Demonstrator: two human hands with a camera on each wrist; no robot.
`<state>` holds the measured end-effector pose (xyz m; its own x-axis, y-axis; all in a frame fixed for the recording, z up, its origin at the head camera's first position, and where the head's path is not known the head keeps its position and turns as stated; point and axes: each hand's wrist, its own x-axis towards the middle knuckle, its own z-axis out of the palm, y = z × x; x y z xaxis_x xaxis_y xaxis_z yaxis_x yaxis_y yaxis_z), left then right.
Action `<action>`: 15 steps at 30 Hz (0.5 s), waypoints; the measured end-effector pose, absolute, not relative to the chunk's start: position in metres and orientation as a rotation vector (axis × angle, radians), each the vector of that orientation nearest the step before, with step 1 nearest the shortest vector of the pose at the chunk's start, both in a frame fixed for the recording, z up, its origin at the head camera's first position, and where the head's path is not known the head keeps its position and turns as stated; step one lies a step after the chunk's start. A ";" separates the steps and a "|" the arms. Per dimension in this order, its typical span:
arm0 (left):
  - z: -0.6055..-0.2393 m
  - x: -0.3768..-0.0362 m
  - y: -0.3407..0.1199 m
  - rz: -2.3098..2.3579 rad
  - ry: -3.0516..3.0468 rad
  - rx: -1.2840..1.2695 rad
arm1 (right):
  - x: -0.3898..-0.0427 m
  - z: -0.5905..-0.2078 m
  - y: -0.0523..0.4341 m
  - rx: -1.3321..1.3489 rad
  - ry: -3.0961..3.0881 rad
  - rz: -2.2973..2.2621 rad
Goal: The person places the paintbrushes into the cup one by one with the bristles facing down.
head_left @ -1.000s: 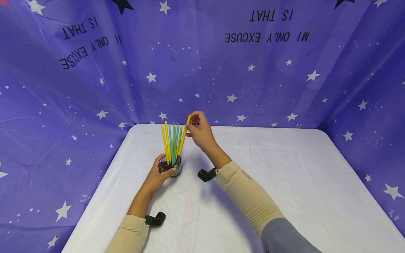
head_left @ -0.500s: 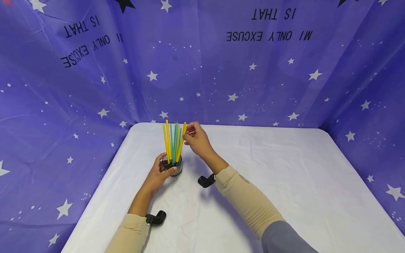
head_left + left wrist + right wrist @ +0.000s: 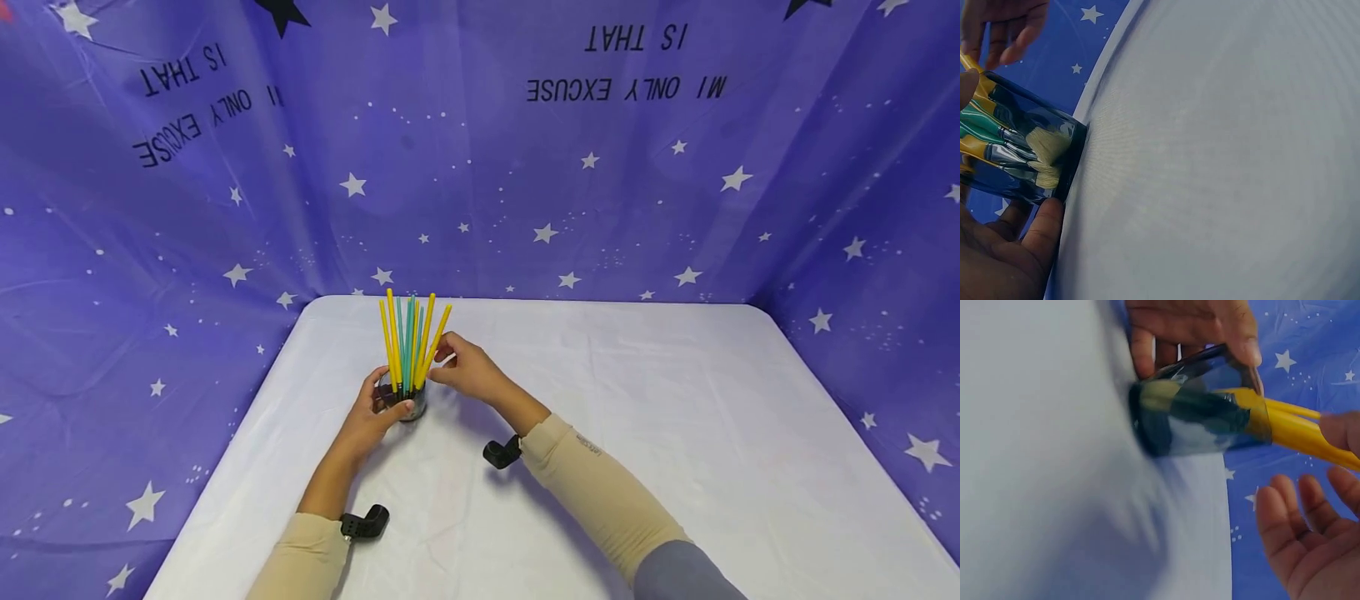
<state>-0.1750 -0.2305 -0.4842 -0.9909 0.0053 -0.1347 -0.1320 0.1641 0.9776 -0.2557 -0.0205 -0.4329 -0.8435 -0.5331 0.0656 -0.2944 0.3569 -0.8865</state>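
In the head view my left hand (image 3: 375,412) grips a clear glass (image 3: 417,410) on the white table, thumb in front and fingers round the far side. Several paintbrushes with teal handles (image 3: 408,342) and yellow handles (image 3: 392,342) stand in it, handles up. Their pale bristles (image 3: 1047,144) show through the glass wall in the left wrist view. My right hand (image 3: 468,371) is just right of the glass, beside the rightmost yellow paintbrush (image 3: 442,325), which leans right. In the right wrist view its fingers (image 3: 1282,519) are spread and loosely bent, while the thumb overlaps a yellow handle.
A white cloth covers the table (image 3: 637,433). Purple star-printed curtain (image 3: 525,167) hangs behind it and along both sides. Black wrist cameras (image 3: 366,523) are strapped to both forearms.
My right hand has come down from the top of a yellow paintbrush to near the glass rim. Two thick yellow handles now stand apart on the right. My left hand stays on the glass.
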 end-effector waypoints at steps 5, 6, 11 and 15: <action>-0.484 -0.177 -0.232 1.951 2.311 -0.142 | -0.250 -0.435 0.008 -0.798 2.411 -1.371; -0.480 -0.175 -0.232 1.955 2.299 -0.147 | -0.249 -0.435 0.017 -0.818 2.421 -1.356; -0.479 -0.173 -0.235 1.949 2.273 -0.134 | -0.242 -0.439 0.076 -0.894 2.564 -1.280; -0.474 -0.170 -0.249 1.775 2.395 -0.081 | -0.234 -0.446 0.133 -0.887 2.744 -1.216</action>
<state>-0.1701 -0.2493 -0.4743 -0.9859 0.0508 -0.1595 -0.1378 0.2943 0.9457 -0.2340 0.1329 -0.4458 -0.8394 -0.5015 0.2095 -0.4920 0.5374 -0.6849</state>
